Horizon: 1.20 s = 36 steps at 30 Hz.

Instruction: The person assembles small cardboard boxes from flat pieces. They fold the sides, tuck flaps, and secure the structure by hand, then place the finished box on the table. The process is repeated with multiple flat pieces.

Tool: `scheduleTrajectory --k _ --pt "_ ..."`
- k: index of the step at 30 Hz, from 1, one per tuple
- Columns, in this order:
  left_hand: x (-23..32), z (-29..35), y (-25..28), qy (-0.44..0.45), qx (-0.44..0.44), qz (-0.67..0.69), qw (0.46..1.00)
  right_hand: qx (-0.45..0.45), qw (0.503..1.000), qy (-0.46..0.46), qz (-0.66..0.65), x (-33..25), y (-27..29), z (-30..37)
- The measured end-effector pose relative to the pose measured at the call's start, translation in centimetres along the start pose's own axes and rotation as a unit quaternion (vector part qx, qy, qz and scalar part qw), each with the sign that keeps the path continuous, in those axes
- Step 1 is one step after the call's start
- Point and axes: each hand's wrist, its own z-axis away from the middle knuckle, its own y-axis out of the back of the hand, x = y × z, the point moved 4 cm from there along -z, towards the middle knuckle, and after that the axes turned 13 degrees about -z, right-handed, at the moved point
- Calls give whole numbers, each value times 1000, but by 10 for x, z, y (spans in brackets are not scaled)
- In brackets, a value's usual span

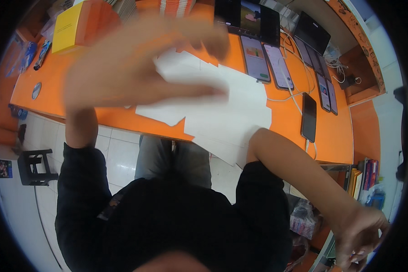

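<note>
My left hand [127, 68] is raised over the left half of the orange table, blurred by motion. Its thumb and fingers stand apart, with nothing visible between them. Beneath and beyond it lie white sheets [231, 109] with notched, tabbed edges, like flattened cartons; they partly overhang the table's front edge. My right arm reaches far out to the lower right, past the table. There my right hand [360, 235] has its fingers curled in beside a shelf unit; whatever they hold, if anything, is hidden.
Several phones [257, 59] lie on the right of the orange table [113, 119], among white cables [299, 94]. A tablet [312, 34] stands behind them. A yellow box [69, 28] sits at back left. A black stool [37, 167] is on the floor; books [369, 174] fill the right shelf.
</note>
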Motion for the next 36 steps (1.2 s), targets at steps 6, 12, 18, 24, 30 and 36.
scheduleTrajectory --k 6,12,18,24,30,36 --pt "41 29 -125 -36 -261 -98 960 135 970 194 -64 -47 8 -41" --pt "29 48 -146 -82 -75 -125 986 -69 987 144 -33 -44 -33 -60" --pt "34 54 -156 -116 -9 -191 975 -336 939 -28 73 -50 -13 -53" --pt "33 67 -156 -178 93 -252 947 -274 460 -804 258 -46 127 126" --pt "32 79 -137 -268 180 -217 921 -301 404 -811 298 -81 125 203" --pt "-4 90 -106 -254 62 -123 957 -262 415 -778 392 -110 55 213"
